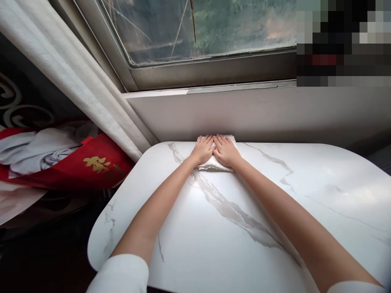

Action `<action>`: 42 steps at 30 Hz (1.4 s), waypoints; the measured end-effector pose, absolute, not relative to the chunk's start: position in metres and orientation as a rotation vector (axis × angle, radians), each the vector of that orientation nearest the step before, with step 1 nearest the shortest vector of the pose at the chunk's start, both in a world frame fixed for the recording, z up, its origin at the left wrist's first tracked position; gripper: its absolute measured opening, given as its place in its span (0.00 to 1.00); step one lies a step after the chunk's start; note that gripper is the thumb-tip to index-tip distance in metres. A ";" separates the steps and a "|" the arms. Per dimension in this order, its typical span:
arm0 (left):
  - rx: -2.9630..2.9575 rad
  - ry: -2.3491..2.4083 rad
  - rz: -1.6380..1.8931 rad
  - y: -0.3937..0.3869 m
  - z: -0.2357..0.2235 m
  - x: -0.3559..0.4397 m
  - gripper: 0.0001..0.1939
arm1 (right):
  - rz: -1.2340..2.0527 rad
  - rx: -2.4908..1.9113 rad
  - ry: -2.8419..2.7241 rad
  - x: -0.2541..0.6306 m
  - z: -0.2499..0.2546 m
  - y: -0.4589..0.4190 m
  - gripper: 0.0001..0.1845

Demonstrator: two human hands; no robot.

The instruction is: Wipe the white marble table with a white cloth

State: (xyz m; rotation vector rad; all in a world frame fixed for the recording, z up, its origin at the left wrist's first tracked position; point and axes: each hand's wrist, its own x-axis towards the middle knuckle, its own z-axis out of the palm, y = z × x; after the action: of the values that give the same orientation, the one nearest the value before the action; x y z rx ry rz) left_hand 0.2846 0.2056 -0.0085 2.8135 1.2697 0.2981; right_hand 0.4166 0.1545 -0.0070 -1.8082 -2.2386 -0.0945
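Note:
A folded white cloth lies on the marble-patterned table, at its far edge by the wall. My left hand presses flat on the left part of the cloth, fingers stretched forward. Beside it, my right hand rests palm down on the right part, its fingers also extended. The two hands touch or nearly touch at the thumbs. Both arms reach straight out across the white tabletop. Most of the cloth's middle is hidden under the hands.
Past the table stands a wall below a framed window. A pale curtain hangs at the left. Below it is a red cloth item with gold markings, with grey fabric bundled on it. The upper right corner is pixelated.

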 end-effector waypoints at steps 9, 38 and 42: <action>2.816 1.104 0.320 0.173 -0.009 0.262 0.26 | 0.013 -1.901 -2.116 0.393 -0.006 0.109 0.33; 2.725 1.438 0.376 0.127 -0.007 0.151 0.26 | 0.246 -1.508 -2.342 0.304 -0.004 0.099 0.32; 2.741 1.400 0.315 0.200 -0.007 0.154 0.26 | 0.134 -1.646 -2.285 0.299 -0.007 0.158 0.33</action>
State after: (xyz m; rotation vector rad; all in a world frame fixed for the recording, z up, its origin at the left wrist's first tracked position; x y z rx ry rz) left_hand 0.1543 0.2002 -0.0068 2.7408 1.3999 0.3150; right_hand 0.2991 0.1584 -0.0070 -1.6463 -2.2851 0.1337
